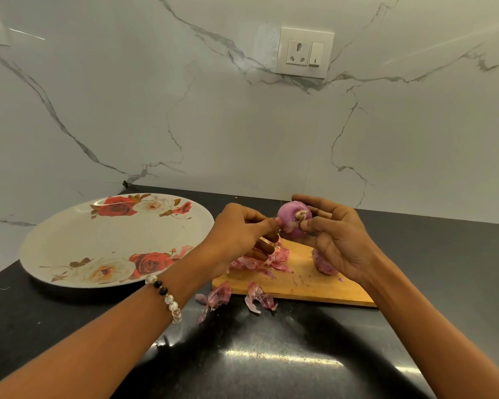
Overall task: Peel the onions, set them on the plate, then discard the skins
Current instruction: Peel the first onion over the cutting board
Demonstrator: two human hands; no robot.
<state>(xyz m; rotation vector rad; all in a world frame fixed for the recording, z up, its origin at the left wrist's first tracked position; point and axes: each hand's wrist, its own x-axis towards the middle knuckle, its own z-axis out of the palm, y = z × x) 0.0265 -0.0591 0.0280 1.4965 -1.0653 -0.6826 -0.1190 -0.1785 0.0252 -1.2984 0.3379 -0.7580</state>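
Above black counter [271, 355], right hand [333, 240] cupping onion [293, 221] (left hand [242, 234] pinching its skin).

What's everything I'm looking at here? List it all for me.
Plate: one, white with red roses, left on the counter.
Board: one, wooden, centre-right.
Held onion: one, purple, between both hands.
Second onion: one, purple, on the board behind the right hand.
Skins: several, pink, on the board and counter.
Counter: black, glossy.
Socket: one, white, on the marble wall.
Bracelet: beaded, left wrist.
Left hand: pinches the onion.
Right hand: holds it.
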